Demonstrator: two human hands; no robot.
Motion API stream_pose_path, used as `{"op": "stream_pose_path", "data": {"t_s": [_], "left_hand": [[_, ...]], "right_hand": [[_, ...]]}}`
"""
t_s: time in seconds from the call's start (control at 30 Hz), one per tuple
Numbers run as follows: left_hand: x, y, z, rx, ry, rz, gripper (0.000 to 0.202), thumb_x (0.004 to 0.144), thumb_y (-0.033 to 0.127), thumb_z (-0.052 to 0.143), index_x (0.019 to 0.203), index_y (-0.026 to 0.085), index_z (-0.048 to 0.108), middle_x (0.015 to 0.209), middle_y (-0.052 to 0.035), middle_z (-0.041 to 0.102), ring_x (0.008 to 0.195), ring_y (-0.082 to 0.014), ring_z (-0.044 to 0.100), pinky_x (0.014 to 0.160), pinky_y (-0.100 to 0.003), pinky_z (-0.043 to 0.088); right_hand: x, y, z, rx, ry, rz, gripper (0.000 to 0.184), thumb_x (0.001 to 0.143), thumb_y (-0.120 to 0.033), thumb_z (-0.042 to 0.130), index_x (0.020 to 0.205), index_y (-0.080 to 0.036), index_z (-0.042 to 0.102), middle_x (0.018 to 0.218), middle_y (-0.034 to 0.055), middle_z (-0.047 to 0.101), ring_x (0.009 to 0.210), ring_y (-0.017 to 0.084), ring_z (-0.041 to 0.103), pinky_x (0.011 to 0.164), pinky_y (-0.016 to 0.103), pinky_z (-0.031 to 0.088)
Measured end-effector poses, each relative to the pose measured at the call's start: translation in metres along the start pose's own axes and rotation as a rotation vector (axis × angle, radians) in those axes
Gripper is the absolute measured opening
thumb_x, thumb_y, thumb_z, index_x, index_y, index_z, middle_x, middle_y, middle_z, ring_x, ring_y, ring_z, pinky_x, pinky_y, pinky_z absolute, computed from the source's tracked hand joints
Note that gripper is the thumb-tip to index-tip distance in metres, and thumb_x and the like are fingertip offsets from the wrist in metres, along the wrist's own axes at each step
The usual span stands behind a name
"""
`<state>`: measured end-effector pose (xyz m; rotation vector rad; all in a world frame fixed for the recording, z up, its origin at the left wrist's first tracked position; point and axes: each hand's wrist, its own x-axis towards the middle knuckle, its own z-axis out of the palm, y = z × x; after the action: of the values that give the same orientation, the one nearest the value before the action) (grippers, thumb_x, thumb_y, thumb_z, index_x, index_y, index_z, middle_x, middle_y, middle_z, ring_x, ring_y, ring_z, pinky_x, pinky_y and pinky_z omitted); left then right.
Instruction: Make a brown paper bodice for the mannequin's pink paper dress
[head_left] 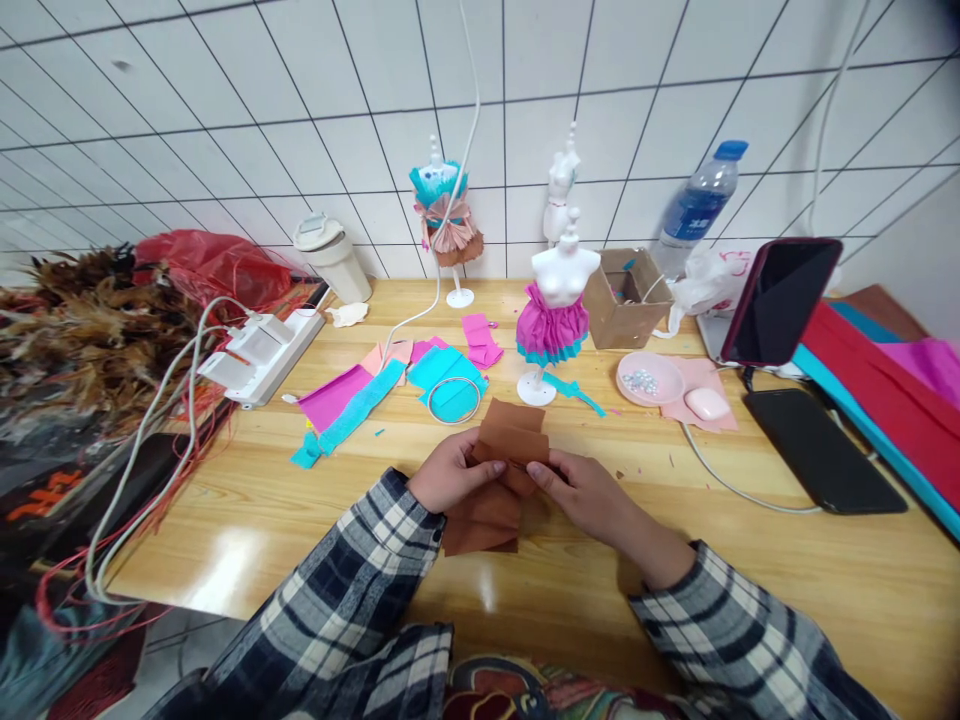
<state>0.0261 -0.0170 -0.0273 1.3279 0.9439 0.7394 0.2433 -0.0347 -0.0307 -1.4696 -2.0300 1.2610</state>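
Note:
Both hands pinch one piece of brown crepe paper, folded and creased, above the front of the table. My left hand is closed on its left side with the thumb on top. On its right edge, the thumb and fingers of my right hand are pressed together. More brown paper lies under the hands, partly covered by them. Just beyond stands a small white mannequin in a purple and turquoise ruffled skirt. A thin ring rests on turquoise paper to the left.
A dressed mannequin, a bare one and a cardboard box stand behind. Right are a pink dish of beads, a propped phone and a black phone. A power strip and cables lie left.

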Motion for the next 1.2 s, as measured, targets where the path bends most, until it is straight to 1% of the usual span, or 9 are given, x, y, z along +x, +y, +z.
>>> {"op": "stream_pose_path", "data": {"t_s": [0.23,0.37,0.6,0.7,0.8,0.87,0.97,1.07,1.2], "left_hand": [[-0.003,-0.001,0.006,0.04,0.062,-0.028,0.048,0.073,0.039,0.077,0.113,0.014,0.064,0.112,-0.0095,0.073,0.103,-0.0273,0.068,0.093,-0.039,0.052],[-0.004,-0.001,0.011,0.057,0.052,-0.041,0.045,0.075,0.041,0.075,0.11,0.014,0.066,0.109,-0.0094,0.074,0.101,-0.0278,0.069,0.091,-0.04,0.053],[-0.003,-0.009,0.013,-0.002,0.023,-0.006,0.045,0.077,0.039,0.074,0.113,0.014,0.064,0.116,-0.0111,0.071,0.106,-0.0289,0.067,0.093,-0.041,0.053],[-0.003,-0.01,0.013,-0.007,0.01,0.009,0.045,0.078,0.039,0.073,0.114,0.014,0.064,0.114,-0.0105,0.072,0.103,-0.0277,0.069,0.092,-0.041,0.053],[-0.003,-0.005,0.012,0.058,0.012,0.059,0.046,0.079,0.04,0.072,0.116,0.014,0.064,0.113,-0.0106,0.073,0.102,-0.0275,0.068,0.092,-0.042,0.053],[-0.002,-0.001,0.009,0.145,0.073,0.152,0.041,0.082,0.043,0.068,0.112,0.014,0.067,0.114,-0.0113,0.072,0.106,-0.0278,0.066,0.095,-0.043,0.051],[-0.001,0.004,0.006,0.273,0.224,0.245,0.034,0.086,0.044,0.062,0.097,0.015,0.074,0.109,-0.0106,0.073,0.105,-0.0265,0.065,0.098,-0.041,0.048],[0.0,0.003,0.005,0.246,0.261,0.196,0.036,0.087,0.046,0.059,0.096,0.014,0.074,0.102,-0.0085,0.075,0.096,-0.0243,0.068,0.09,-0.037,0.052],[0.001,0.0,0.008,0.271,0.336,0.186,0.038,0.087,0.047,0.058,0.096,0.014,0.074,0.098,-0.0072,0.076,0.091,-0.0227,0.068,0.085,-0.033,0.053]], "right_hand": [[0.0,-0.005,0.002,0.015,0.036,0.009,0.041,0.095,-0.051,0.041,0.089,-0.018,0.065,0.088,0.0082,0.072,0.083,0.023,0.064,0.072,0.031,0.042],[0.002,-0.006,0.003,-0.011,0.043,0.011,0.042,0.095,-0.051,0.042,0.091,-0.018,0.066,0.091,0.0099,0.072,0.084,0.024,0.064,0.073,0.032,0.042],[0.007,-0.005,0.003,-0.037,0.059,0.022,0.037,0.094,-0.049,0.049,0.093,-0.018,0.069,0.087,0.0103,0.073,0.086,0.026,0.065,0.073,0.032,0.043],[0.008,-0.003,0.004,-0.056,0.042,0.026,0.039,0.094,-0.049,0.047,0.094,-0.017,0.069,0.092,0.0116,0.073,0.09,0.026,0.065,0.076,0.033,0.043],[0.007,-0.002,0.003,-0.048,0.057,-0.009,0.038,0.095,-0.047,0.046,0.099,-0.018,0.069,0.102,0.0113,0.073,0.096,0.027,0.064,0.08,0.033,0.043],[0.007,-0.002,0.002,-0.022,0.068,-0.026,0.036,0.095,-0.046,0.045,0.103,-0.02,0.068,0.106,0.0098,0.072,0.097,0.026,0.064,0.078,0.032,0.043],[0.005,-0.003,0.002,-0.018,0.037,-0.006,0.04,0.095,-0.05,0.042,0.093,-0.019,0.068,0.089,0.007,0.073,0.08,0.023,0.065,0.066,0.029,0.041],[0.005,-0.003,0.003,-0.052,0.022,-0.001,0.046,0.094,-0.055,0.04,0.076,-0.019,0.062,0.073,0.0046,0.068,0.068,0.019,0.06,0.06,0.027,0.036],[0.004,-0.004,0.004,-0.028,0.035,0.011,0.047,0.094,-0.056,0.039,0.076,-0.018,0.06,0.072,0.0038,0.066,0.066,0.018,0.057,0.058,0.027,0.032]]}}
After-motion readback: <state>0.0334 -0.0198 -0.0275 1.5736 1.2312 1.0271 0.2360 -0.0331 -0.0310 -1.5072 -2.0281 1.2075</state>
